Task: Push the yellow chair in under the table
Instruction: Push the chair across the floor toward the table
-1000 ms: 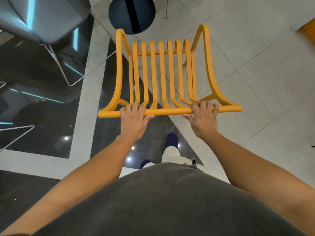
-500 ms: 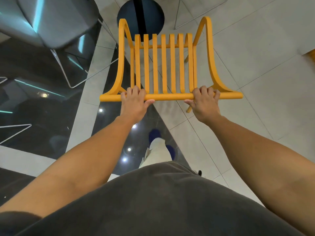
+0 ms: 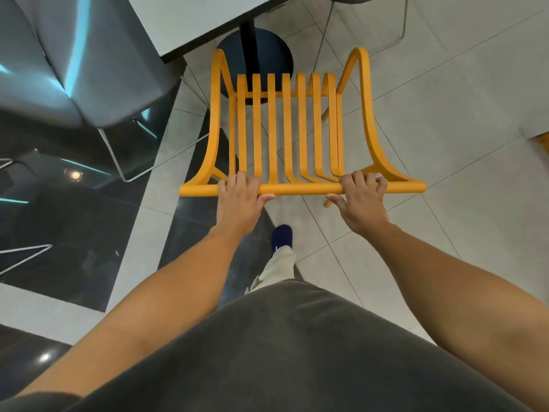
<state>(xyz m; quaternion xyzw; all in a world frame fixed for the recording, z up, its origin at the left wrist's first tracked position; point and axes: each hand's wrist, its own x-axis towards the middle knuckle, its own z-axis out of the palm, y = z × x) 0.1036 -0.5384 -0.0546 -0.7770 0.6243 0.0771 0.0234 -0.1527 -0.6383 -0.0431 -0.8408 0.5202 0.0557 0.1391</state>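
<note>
Gripping yellow chair (image 3: 301, 190), both hands, table (image 3: 190, 19) seemingly ahead

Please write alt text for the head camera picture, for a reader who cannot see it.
Seen from above, a left hand and a right hand grip the top rail of a yellow chair facing a table. A grey chair stands to its left.

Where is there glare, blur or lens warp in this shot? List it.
Head view: bright ceiling-light spots glare off the glossy dark floor; cyan streaks reflect on the grey chair, which is slightly soft; wide-angle warp bows the forearms and splays the yellow chair; both hands, left hand and right hand, are sharp.
</note>
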